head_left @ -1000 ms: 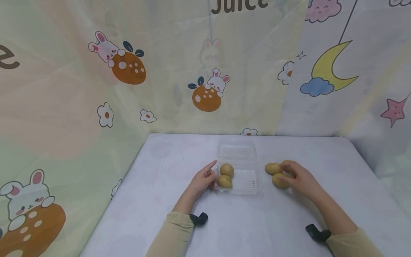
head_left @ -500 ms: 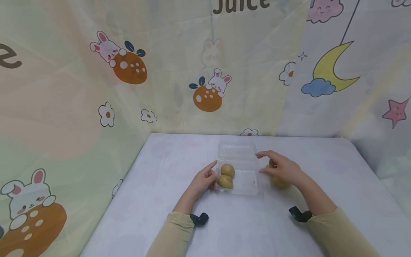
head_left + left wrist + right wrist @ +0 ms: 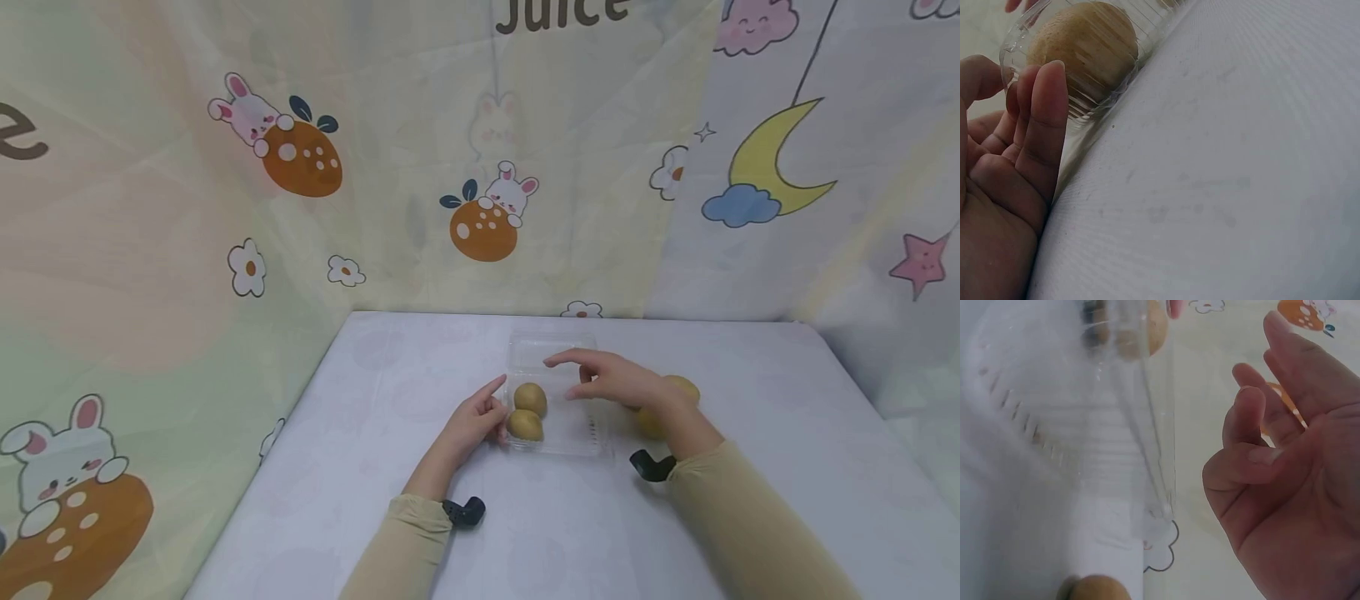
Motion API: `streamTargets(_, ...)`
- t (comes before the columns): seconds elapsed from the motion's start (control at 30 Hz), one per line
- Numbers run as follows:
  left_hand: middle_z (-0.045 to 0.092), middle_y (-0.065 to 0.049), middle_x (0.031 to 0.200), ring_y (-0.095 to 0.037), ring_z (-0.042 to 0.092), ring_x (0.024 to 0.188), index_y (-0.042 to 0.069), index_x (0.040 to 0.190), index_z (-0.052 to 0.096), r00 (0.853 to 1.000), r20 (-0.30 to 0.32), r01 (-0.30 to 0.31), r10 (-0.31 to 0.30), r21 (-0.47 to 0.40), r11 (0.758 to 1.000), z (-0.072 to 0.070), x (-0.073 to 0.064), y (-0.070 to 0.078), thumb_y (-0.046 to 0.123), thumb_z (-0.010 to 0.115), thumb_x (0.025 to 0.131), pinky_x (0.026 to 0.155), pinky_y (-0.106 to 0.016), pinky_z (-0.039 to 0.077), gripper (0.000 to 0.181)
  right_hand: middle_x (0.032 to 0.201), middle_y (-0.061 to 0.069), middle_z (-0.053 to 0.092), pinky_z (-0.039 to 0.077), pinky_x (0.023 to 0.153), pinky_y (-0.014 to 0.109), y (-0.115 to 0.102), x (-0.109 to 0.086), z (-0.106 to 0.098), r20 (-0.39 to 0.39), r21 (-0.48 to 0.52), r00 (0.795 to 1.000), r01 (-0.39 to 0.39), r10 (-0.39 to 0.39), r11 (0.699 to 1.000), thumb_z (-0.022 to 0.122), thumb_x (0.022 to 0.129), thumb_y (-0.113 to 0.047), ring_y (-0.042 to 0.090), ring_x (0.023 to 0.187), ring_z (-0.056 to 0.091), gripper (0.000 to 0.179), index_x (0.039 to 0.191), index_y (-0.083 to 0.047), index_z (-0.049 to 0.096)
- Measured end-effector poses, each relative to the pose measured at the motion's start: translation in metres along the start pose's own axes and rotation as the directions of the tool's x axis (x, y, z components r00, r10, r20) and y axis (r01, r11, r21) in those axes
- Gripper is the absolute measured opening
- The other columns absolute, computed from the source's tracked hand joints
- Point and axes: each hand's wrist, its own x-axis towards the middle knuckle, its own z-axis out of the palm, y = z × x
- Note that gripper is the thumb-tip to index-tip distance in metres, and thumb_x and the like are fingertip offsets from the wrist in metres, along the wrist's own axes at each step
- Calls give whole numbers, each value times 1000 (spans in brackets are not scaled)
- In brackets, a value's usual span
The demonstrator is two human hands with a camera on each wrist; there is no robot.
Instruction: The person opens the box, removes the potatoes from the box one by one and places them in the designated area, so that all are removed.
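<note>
A clear plastic clamshell box lies open on the table, its lid folded back. Two tan potatoes sit in its left part, one behind the other. My left hand is at the box's left side; in the left wrist view its curled fingers hold the ribbed wall beside a potato. My right hand reaches over the right part of the box with index finger and thumb apart. In the right wrist view this hand has nothing in its grasp.
Right of the box, more potatoes lie on the white-covered table, partly hidden by my right wrist. A printed cloth backdrop rises behind the table and at both sides. Each wrist wears a small black camera.
My right hand has moved left, away from the loose potatoes, to above the box, its fingers spreading. The left hand and the two potatoes in the box stay where they were.
</note>
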Motion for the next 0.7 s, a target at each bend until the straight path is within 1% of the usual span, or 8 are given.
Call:
streamTargets(0.07,61,-3,83,-16,65,66,36,151,38,1000,-2,5,-5,-2,1000,-1,0,0,23,63,96,67,-31,58,61,123,-1,60,44,77,36,-1,9,3,30,15,1000,10,-10,1000,72,84,-53,22,96,53,53,132,-56,50)
streamTargets(0.17,61,-3,84,-16,65,66,35,151,38,1000,7,5,-4,-12,1000,-1,-1,0,24,63,96,67,-31,58,62,131,1,58,45,74,34,-2,20,7,75,17,996,45,-46,999,72,89,-42,22,89,54,52,134,-53,50)
streamTargets(0.2,61,-3,84,-16,65,66,34,152,37,1000,12,4,-4,-17,1000,-1,-1,0,24,63,96,68,-31,58,62,130,2,58,46,72,34,-2,23,9,92,11,994,63,-63,998,72,90,-37,21,85,54,53,135,-52,50)
streamTargets(0.33,61,-4,83,-16,65,66,32,153,35,1000,18,-5,5,-14,1000,-1,-1,0,25,63,96,68,-32,58,64,122,4,60,47,66,32,-5,31,16,146,-17,984,105,-102,994,72,90,-26,18,73,54,60,140,-48,47)
streamTargets(0.37,61,-3,83,-16,65,66,32,153,35,1000,17,-6,6,-12,1000,-1,-1,0,25,63,96,68,-32,58,64,117,4,61,47,66,31,-5,33,18,157,-27,983,102,-96,994,73,90,-27,17,71,53,62,141,-49,46)
streamTargets(0.53,61,-3,82,-16,65,66,33,153,36,1000,19,-16,16,-4,1000,-1,-1,1,23,62,96,68,-32,58,63,92,10,58,45,65,31,-2,38,25,198,-40,977,83,-74,996,74,88,-25,16,68,51,69,147,-41,43)
streamTargets(0.67,61,-3,82,-16,65,66,35,152,36,1000,19,-13,13,0,1000,-1,-1,1,24,62,96,68,-33,58,62,96,6,59,45,65,31,2,40,29,199,-65,978,83,-68,994,74,88,-23,16,70,51,67,147,-36,45)
streamTargets(0.7,61,-3,82,-16,65,66,34,152,36,1000,19,-16,16,-1,1000,-2,-1,1,23,62,96,68,-33,58,62,102,4,60,45,66,32,2,40,30,197,-73,978,84,-68,994,73,88,-22,16,71,51,66,147,-35,46)
